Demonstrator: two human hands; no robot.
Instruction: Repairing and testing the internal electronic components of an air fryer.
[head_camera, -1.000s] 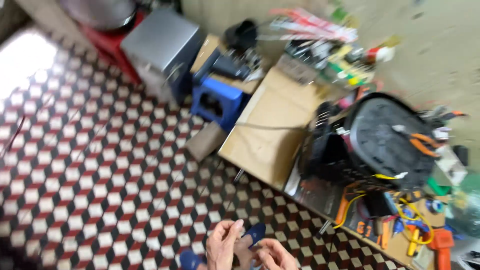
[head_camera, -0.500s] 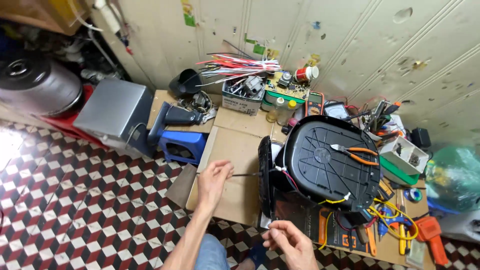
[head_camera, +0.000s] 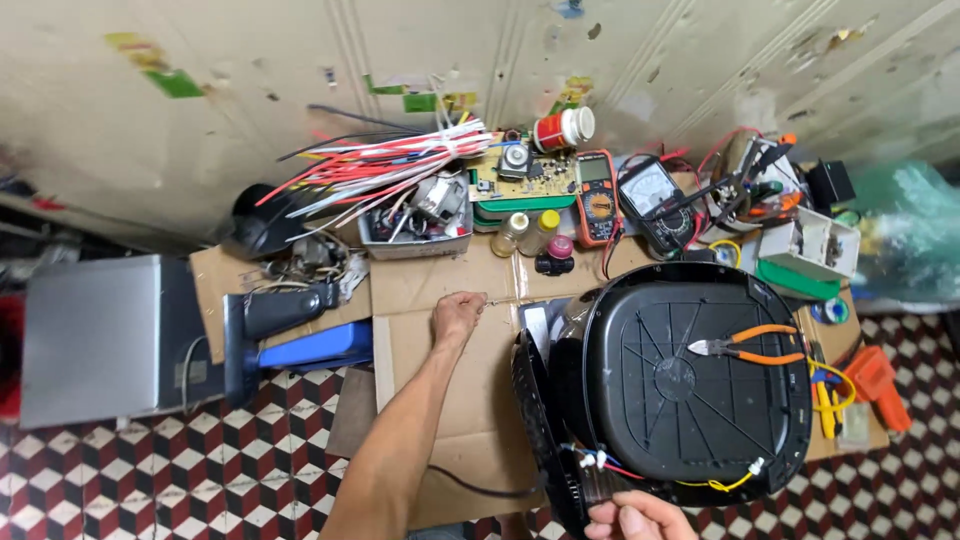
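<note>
A thin tool (head_camera: 492, 299) is now being pinched in the left hand (head_camera: 457, 316), extended farther beyond the black appliance (head_camera: 690, 380), whose bottom edge is being gripped by the right hand (head_camera: 635, 518).

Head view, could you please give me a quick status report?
Left hand pinching thin tool on cardboard. Right hand at black appliance edge. Orange pliers resting on top.

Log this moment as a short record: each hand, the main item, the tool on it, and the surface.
left hand: stretched out over the cardboard, pinching a thin wire
right hand: at the black appliance's lower edge, by red and yellow leads
main item: black appliance, bottom facing up
tool on it: orange-handled cutters
surface: cardboard sheet on checkered floor
</note>
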